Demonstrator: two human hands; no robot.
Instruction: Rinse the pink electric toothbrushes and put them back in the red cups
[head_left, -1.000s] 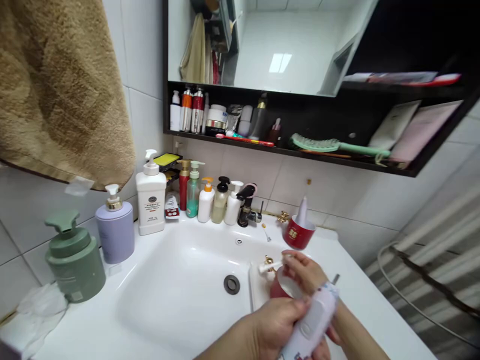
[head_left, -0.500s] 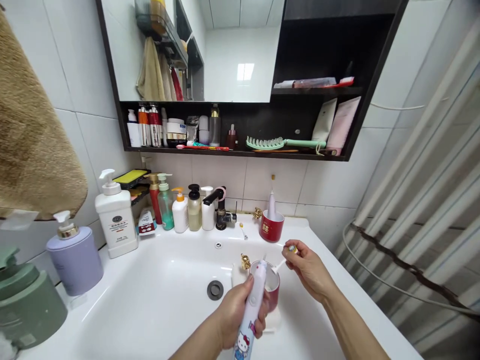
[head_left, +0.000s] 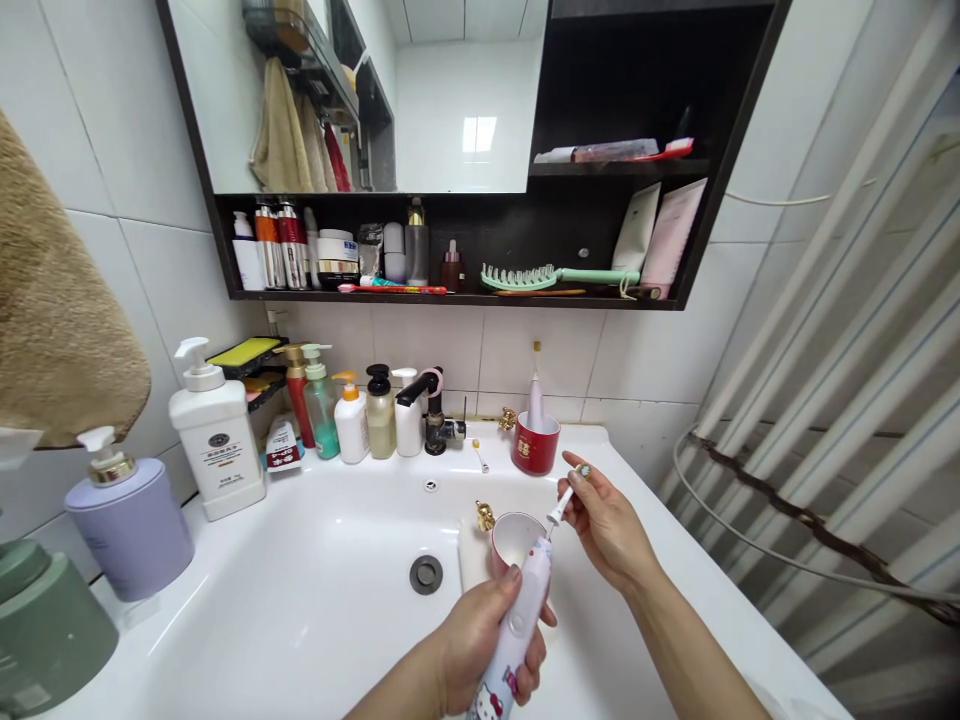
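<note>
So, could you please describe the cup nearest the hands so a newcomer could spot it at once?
Find the white ceramic sink and look right of its round drain. There stands a pink round cup with a white inside, beyond the left hand. Unlike the darker red cup by the back wall, it holds no toothbrush.

Over the white sink point(head_left: 315, 570), the left grip point(head_left: 480, 645) wraps an electric toothbrush handle point(head_left: 523, 612), which tilts up toward the right. The right grip point(head_left: 611, 525) pinches a small brush head point(head_left: 562, 500) at the handle's top end, just beside a pink cup point(head_left: 517, 540).
</note>
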